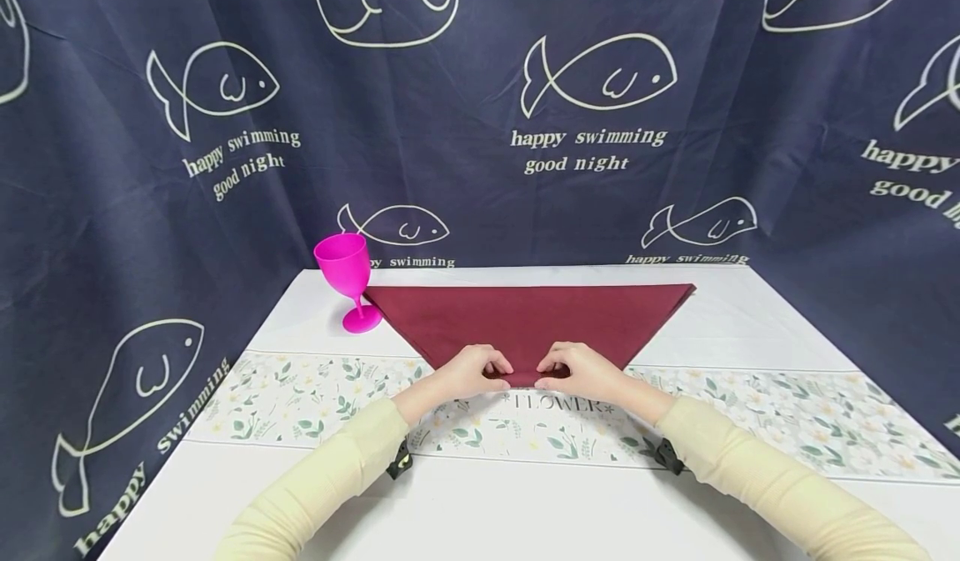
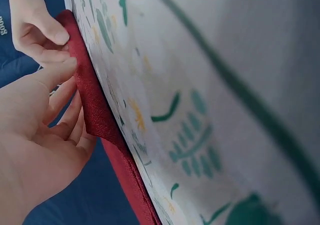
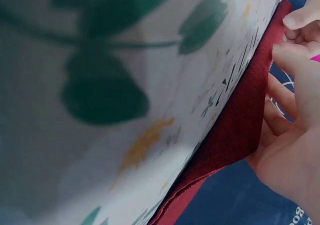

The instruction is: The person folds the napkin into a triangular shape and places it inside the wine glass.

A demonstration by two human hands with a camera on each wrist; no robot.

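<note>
A dark red cloth (image 1: 517, 315) lies on the table with its wide side at the back and both sides slanting in toward a narrow front edge. At that front edge my left hand (image 1: 472, 369) pinches the fold between thumb and fingers. Close beside it, my right hand (image 1: 581, 369) pinches the same edge a short way to the right. The left wrist view shows the turned-up strip of cloth (image 2: 95, 95) under the left thumb, with the other fingers behind it. In the right wrist view the cloth's layered side edge (image 3: 215, 170) runs down from the right hand.
A bright pink goblet (image 1: 347, 269) stands upright at the back left, its foot beside the cloth's left corner. White cloth with a floral printed band (image 1: 315, 394) covers the table (image 1: 525, 511). A navy curtain (image 1: 465, 169) with fish drawings hangs around the back and sides.
</note>
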